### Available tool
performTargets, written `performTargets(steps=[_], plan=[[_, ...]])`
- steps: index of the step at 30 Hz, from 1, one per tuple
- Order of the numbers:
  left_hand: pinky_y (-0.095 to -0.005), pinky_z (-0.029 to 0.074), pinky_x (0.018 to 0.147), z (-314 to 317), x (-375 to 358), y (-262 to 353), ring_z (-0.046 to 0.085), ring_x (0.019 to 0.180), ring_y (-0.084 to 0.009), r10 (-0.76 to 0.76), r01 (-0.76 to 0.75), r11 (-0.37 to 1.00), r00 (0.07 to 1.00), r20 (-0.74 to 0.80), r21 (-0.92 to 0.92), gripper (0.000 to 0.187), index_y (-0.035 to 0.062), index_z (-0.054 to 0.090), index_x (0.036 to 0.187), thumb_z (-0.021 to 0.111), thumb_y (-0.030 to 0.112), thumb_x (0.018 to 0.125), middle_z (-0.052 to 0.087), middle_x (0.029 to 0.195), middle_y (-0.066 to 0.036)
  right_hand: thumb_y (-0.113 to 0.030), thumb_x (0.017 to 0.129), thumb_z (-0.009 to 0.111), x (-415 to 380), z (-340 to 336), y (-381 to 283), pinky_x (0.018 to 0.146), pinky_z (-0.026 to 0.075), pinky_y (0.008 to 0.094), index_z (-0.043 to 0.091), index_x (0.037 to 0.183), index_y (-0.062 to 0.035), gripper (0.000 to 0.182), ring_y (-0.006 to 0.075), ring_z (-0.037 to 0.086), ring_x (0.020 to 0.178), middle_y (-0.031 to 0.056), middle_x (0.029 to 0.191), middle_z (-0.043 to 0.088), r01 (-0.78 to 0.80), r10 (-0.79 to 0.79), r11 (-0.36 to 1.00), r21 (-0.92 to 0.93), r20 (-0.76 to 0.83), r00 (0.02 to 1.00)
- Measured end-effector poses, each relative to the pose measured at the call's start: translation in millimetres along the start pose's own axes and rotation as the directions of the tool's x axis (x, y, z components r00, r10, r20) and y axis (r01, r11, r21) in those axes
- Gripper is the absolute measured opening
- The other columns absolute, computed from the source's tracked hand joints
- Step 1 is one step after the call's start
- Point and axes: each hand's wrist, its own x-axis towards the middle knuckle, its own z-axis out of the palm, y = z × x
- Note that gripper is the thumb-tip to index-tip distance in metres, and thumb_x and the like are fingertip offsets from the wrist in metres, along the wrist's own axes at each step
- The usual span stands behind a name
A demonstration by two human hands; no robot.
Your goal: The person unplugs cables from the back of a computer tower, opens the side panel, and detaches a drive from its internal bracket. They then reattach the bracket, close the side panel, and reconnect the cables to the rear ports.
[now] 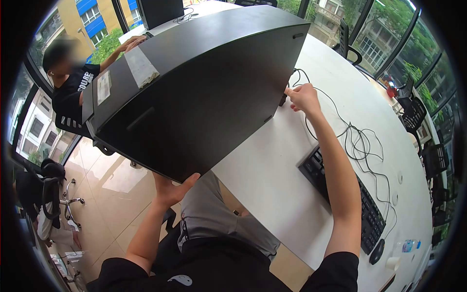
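Note:
A large black computer case [204, 107] lies tilted across the near end of the white table, its left end jutting past the edge. My left hand [171, 189] grips its lower corner, thumb against the side panel and fingers underneath, mostly hidden. At the case's right-hand end, my right hand [304, 99] is closed in a pinch close to a short dark plug [282, 100] and black cables [304, 73]. What sits between those fingertips is too small to make out. Two pale strips, a long one [141, 66] and a shorter one [103, 87], are stuck on the case's top.
Under my right forearm lies a black keyboard [370, 214], with a mouse [377, 251] and tangled cable [362, 143] near it. A small bottle [411, 245] stands farther right. Another person [73, 78] reaches along the case's far side. A monitor [160, 10] stands behind.

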Motion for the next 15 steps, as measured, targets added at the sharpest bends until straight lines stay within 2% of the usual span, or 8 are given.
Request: performTargets(steps=[1, 3, 5, 8, 11, 12, 15], plan=[[-0.0383, 0.055, 0.093, -0.4, -0.8, -0.5, 0.07, 0.104, -0.0253, -0.004, 0.004, 1.0, 1.0, 0.003, 0.005, 0.05, 0.0003, 0.066, 0.123, 0.091, 0.007, 0.08, 0.07, 0.115, -0.012, -0.031, 0.096, 0.081, -5.5, -8.5, -7.7, 0.059, 0.058, 0.0352, 0.073, 0.066, 0.0004, 0.044, 0.0189, 0.071, 0.057, 0.0129, 0.066, 0.073, -0.001, 0.001, 0.998, -0.065, 0.0, 1.0], [-0.0384, 0.055, 0.093, -1.0, -2.7, -2.4, 0.07, 0.104, -0.0252, -0.011, 0.011, 1.0, 1.0, 0.01, 0.012, 0.05, 0.0001, 0.067, 0.124, 0.09, 0.006, 0.08, 0.07, 0.115, -0.012, -0.032, 0.098, 0.077, -27.9, -33.0, -26.2, 0.06, 0.059, 0.0333, 0.072, 0.067, 0.0003, 0.046, 0.0183, 0.073, 0.059, 0.0131, 0.065, 0.072, 0.023, -0.024, 0.999, -0.039, -0.014, 1.0], [-0.0384, 0.055, 0.093, -0.8, -3.2, -5.3, 0.07, 0.105, -0.0249, -0.011, 0.011, 1.0, 1.0, 0.02, 0.004, 0.051, 0.0001, 0.066, 0.125, 0.09, 0.005, 0.08, 0.07, 0.115, -0.012, -0.037, 0.1, 0.076, -43.9, -53.5, -30.5, 0.059, 0.057, 0.0291, 0.074, 0.075, 0.0026, 0.047, 0.0164, 0.071, 0.059, 0.0122, 0.071, 0.074, 0.191, -0.193, 0.981, -0.044, -0.057, 0.98], [-0.0386, 0.056, 0.093, -1.4, -5.0, -9.3, 0.07, 0.105, -0.0248, -0.028, 0.029, 0.999, 0.999, 0.015, -0.017, 0.054, 0.0, 0.064, 0.128, 0.09, 0.005, 0.08, 0.069, 0.117, -0.012, -0.042, 0.1, 0.076, -67.0, -72.4, -45.7, 0.059, 0.055, 0.0248, 0.075, 0.088, 0.0052, 0.048, 0.0138, 0.068, 0.059, 0.0114, 0.079, 0.076, 0.122, -0.149, 0.904, 0.411, 0.033, 0.988], [-0.0388, 0.055, 0.095, 2.6, -5.9, -10.1, 0.069, 0.107, -0.0249, -0.038, 0.037, 0.997, 0.999, -0.012, -0.07, 0.059, -0.0002, 0.061, 0.131, 0.09, 0.005, 0.08, 0.067, 0.121, -0.012, -0.044, 0.1, 0.076, -75.4, -64.4, -57.2, 0.056, 0.053, 0.0241, 0.074, 0.096, 0.0055, 0.05, 0.0115, 0.065, 0.059, 0.011, 0.083, 0.075, -0.019, -0.078, 0.857, 0.515, 0.165, 0.983], [-0.0388, 0.055, 0.096, 2.7, -6.0, -10.5, 0.068, 0.108, -0.0248, -0.039, 0.036, 0.995, 0.999, -0.025, -0.089, 0.06, -0.0002, 0.06, 0.132, 0.09, 0.005, 0.08, 0.066, 0.122, -0.012, -0.036, 0.1, 0.076, -69.8, -56.9, -55.5, 0.055, 0.05, 0.0235, 0.074, 0.095, 0.0032, 0.04, 0.0094, 0.062, 0.06, 0.0074, 0.079, 0.072, -0.046, -0.079, 0.832, 0.553, 0.2, 0.977], [-0.039, 0.053, 0.1, -2.7, -6.7, -15.0, 0.065, 0.114, -0.0245, -0.011, 0.011, 1.0, 1.0, 0.016, 0.004, 0.071, 0.0007, 0.052, 0.139, 0.091, 0.005, 0.079, 0.061, 0.127, -0.012, -0.028, 0.101, 0.074, -54.1, -47.6, -59.1, 0.055, 0.047, 0.022, 0.073, 0.09, 0.0009, 0.031, 0.0073, 0.058, 0.06, 0.0027, 0.075, 0.066, -0.096, -0.098, 0.765, 0.637, 0.263, 0.96]])
